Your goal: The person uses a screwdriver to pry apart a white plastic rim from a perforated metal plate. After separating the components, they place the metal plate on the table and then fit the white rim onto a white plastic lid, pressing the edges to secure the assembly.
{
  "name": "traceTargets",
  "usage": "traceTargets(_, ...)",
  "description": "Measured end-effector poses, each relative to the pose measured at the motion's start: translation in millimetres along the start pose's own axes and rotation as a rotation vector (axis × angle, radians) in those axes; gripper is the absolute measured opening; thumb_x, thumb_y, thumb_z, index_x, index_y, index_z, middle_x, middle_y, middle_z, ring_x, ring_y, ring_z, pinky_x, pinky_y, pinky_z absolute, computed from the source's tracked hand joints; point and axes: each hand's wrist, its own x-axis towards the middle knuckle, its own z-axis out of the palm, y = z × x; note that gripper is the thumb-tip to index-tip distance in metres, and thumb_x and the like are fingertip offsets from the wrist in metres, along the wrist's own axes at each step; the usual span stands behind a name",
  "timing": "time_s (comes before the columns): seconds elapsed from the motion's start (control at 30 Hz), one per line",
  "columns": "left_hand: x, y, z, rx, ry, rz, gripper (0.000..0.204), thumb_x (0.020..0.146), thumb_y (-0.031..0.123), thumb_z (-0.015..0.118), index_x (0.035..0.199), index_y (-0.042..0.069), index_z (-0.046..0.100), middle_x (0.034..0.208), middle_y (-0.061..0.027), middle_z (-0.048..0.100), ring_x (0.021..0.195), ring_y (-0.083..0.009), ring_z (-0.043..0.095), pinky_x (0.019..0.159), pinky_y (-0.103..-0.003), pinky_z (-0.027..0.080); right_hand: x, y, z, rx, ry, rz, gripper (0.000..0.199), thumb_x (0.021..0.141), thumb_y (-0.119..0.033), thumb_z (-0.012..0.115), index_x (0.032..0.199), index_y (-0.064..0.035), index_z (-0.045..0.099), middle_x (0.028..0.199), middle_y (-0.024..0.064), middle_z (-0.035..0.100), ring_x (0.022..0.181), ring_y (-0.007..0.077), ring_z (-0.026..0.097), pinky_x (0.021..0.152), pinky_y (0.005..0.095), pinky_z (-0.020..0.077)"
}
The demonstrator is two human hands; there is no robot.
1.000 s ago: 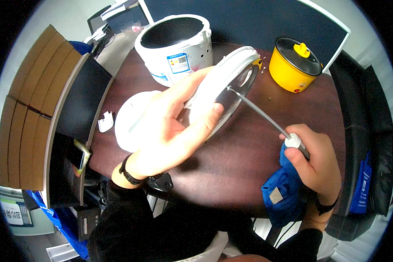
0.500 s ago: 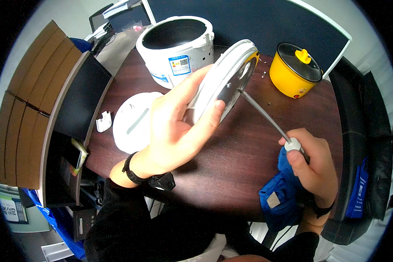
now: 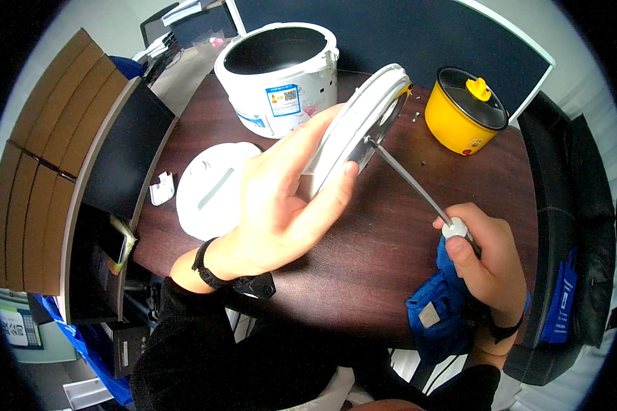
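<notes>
My left hand (image 3: 281,185) grips a round white lid assembly (image 3: 353,116) by its rim, tilted up on edge, with its dark metal inner face turned to the right. In my right hand (image 3: 487,257) is a screwdriver (image 3: 415,185), held by its pale handle. Its tip meets the inner face of the lid at or beside a small screw. Behind stands a white rice cooker body (image 3: 274,89), lidless, with a dark inside. On the table left of my left hand lies a flat white round cover (image 3: 206,198), and beside it a small white plastic piece (image 3: 162,189).
A yellow pot (image 3: 459,123) with a glass lid stands at the back right. Several small screws (image 3: 415,116) lie near it on the dark wooden table (image 3: 363,274). A blue cloth (image 3: 432,308) hangs at the front edge under my right hand. Cardboard boxes (image 3: 55,164) are at left.
The screwdriver tip has shifted slightly left and down across the lid's inner face. The lid has turned a little more edge-on, and my right hand has moved slightly left.
</notes>
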Motion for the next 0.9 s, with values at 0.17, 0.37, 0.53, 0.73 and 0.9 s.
traceTargets(0.17, 1, 2, -1, 0.066, -0.016, 0.027, 0.047, 0.086, 0.007, 0.065, 0.129, -0.006, 0.052, 0.103, -0.0219, 0.068, 0.091, -0.0265, 0.07, 0.076, -0.032, 0.054, -1, -2, 0, -0.028, 0.004, -0.007, 0.024, 0.092, -0.022, 0.061, 0.104, -0.0015, 0.058, 0.081, 0.0197, 0.063, 0.076, 0.0377, 0.066, 0.066, 0.0379, 0.0496)
traceTargets(0.37, -4, 4, 3, 0.092, -0.046, -0.019, 0.049, 0.084, 0.004, 0.066, 0.129, -0.007, 0.052, 0.1, -0.022, 0.067, 0.082, -0.0266, 0.071, 0.069, -0.032, 0.054, -6, -6, 4, -0.141, 0.076, -0.015, 0.022, 0.092, -0.021, 0.061, 0.103, -0.0014, 0.058, 0.08, 0.02, 0.064, 0.077, 0.039, 0.066, 0.065, 0.0388, 0.0499)
traceTargets(0.53, -2, 5, 0, 0.154, -0.026, 0.083, 0.05, 0.082, 0.002, 0.066, 0.129, -0.008, 0.051, 0.097, -0.0221, 0.067, 0.077, -0.028, 0.07, 0.067, -0.033, 0.054, 1, 11, -5, 0.221, -0.177, 0.035, 0.028, 0.098, -0.028, 0.055, 0.103, -0.0005, 0.058, 0.07, 0.0106, 0.062, 0.054, 0.0206, 0.06, 0.052, 0.0304, 0.0456)
traceTargets(0.73, -2, 0, 1, 0.188, 0.02, 0.1, 0.05, 0.082, 0.002, 0.067, 0.128, -0.008, 0.051, 0.098, -0.0222, 0.067, 0.081, -0.0299, 0.07, 0.069, -0.033, 0.054, 4, 18, 5, 1.198, -0.529, 0.374, 0.044, 0.104, -0.037, 0.041, 0.103, 0.0043, 0.056, 0.06, 0.003, 0.052, 0.042, 0.006, 0.043, 0.039, 0.021, 0.034)
traceTargets(0.9, 4, -3, -1, 0.141, 0.019, 0.12, 0.048, 0.083, 0.002, 0.066, 0.128, -0.007, 0.052, 0.102, -0.0236, 0.067, 0.087, -0.0294, 0.071, 0.073, -0.032, 0.054, 4, 10, 6, 0.931, -0.42, 0.267, 0.036, 0.104, -0.03, 0.043, 0.104, 0.0034, 0.056, 0.059, 0.0015, 0.052, 0.043, 0.0059, 0.043, 0.042, 0.0208, 0.0347)
